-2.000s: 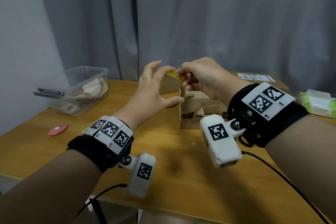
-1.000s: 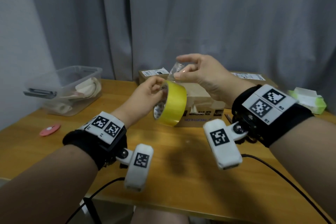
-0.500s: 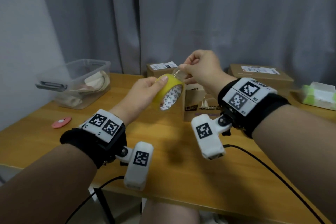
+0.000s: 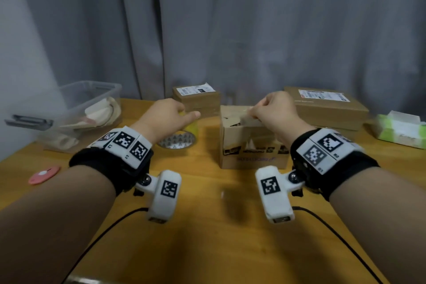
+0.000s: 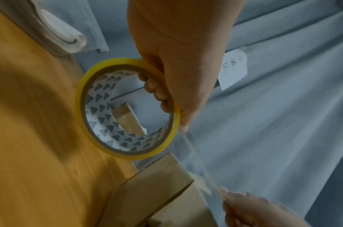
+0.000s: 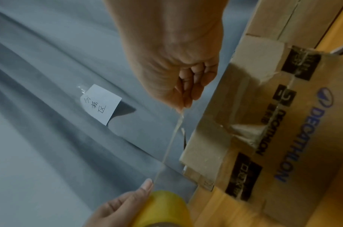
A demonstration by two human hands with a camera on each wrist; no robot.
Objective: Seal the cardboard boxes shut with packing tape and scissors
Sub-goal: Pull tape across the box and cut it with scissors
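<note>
At the far left of the wooden table stood a clear plastic bin, with a pink disc lying near it. Next came the left hand, gripping the tape roll with fingers hooked through the core and the thumb laid along the yellow rim. From the roll a clear tape strip ran taut to the right hand, which pinched its free end between thumb and fingertips above the printed cardboard box. That box sat mid-table, its top flaps ragged and not yet sealed; two more labelled boxes rested behind it.

The roll should be light and stiff, best held through the core as here. The strip is likely thin, limp and sticky (apt to fold onto itself if slackened), so it wants tension and a pinch only at the very end. The box looked light and may slide when the tape is pressed down.

The head view barely showed the strip at all; both wrist views caught it plainly. The left wrist view alone showed the fingers inside the core, and the right wrist view the old tape remnants on the box. No scissors were visible.
</note>
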